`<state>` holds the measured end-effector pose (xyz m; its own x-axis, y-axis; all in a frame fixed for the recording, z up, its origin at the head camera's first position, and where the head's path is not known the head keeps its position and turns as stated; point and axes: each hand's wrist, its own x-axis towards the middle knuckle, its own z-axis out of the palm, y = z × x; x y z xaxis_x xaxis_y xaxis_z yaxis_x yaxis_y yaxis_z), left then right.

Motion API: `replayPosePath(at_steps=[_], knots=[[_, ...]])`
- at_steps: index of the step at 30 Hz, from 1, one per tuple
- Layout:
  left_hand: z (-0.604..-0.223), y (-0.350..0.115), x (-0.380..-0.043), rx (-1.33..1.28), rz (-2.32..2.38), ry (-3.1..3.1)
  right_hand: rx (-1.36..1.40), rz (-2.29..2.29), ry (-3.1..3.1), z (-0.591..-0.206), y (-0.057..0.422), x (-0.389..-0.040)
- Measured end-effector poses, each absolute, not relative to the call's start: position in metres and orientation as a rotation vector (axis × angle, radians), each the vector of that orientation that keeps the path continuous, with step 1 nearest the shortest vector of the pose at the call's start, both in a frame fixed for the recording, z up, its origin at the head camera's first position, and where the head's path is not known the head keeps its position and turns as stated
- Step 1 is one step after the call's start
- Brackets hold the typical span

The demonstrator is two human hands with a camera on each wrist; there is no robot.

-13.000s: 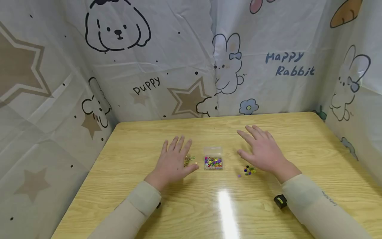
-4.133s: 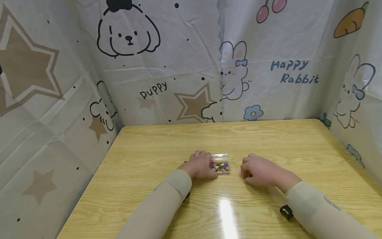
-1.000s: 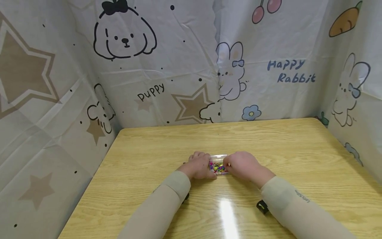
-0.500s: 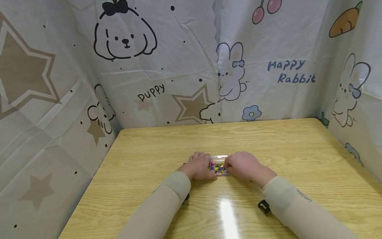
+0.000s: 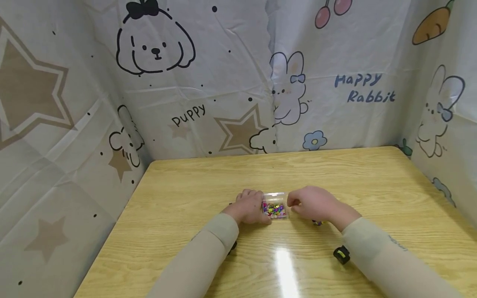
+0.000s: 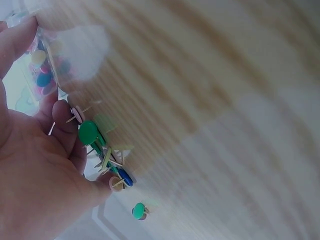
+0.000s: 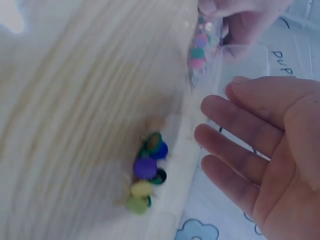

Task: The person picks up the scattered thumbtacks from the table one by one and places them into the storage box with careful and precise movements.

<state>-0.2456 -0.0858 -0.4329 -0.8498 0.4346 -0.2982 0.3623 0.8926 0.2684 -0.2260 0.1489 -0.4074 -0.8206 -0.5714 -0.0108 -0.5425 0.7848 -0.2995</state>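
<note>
A small clear plastic box (image 5: 274, 196) of colourful thumbtacks (image 5: 274, 210) stands on the table with its lid up. My left hand (image 5: 249, 207) grips the box's left side, thumb at the front and a finger behind, as the left wrist view shows. Below those fingers lies a loose row of thumbtacks (image 6: 102, 150), one green tack (image 6: 139, 210) apart from it. My right hand (image 5: 313, 203) hovers just right of the box. In the right wrist view its fingers (image 7: 232, 150) are loosely bent with nothing visible in them. Beneath it sits another small pile of thumbtacks (image 7: 145, 172).
The wooden table (image 5: 208, 178) meets a printed cloth backdrop (image 5: 223, 74) at the back and sides. A black wrist-camera mount (image 5: 341, 255) hangs under the right sleeve (image 5: 387, 248). The left sleeve (image 5: 201, 256) crosses the front of the table.
Both hands were spread apart from the box at first; the left has since gripped it. In the last half second the right hand drew back rightward from the box, uncovering part of the right pile.
</note>
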Motion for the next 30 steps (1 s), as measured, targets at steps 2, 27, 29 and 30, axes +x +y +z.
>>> replayPosePath(at_steps=[2, 27, 29, 30], knots=[[-0.433, -0.087, -0.245, 0.589, 0.284, 2.702, -0.871, -0.440, 2.872, -0.405, 0.153, -0.227], [-0.431, -0.087, -0.244, 0.560, 0.299, 2.703, -0.722, -0.444, 2.876, -0.404, 0.213, -0.237], [-0.431, -0.087, -0.244, 0.561, 0.300, 2.701, -0.716, -0.436, 2.861, -0.406, 0.215, -0.234], [-0.431, -0.087, -0.244, 0.559, 0.301, 2.700, -0.711, -0.431, 2.853, -0.407, 0.216, -0.233]])
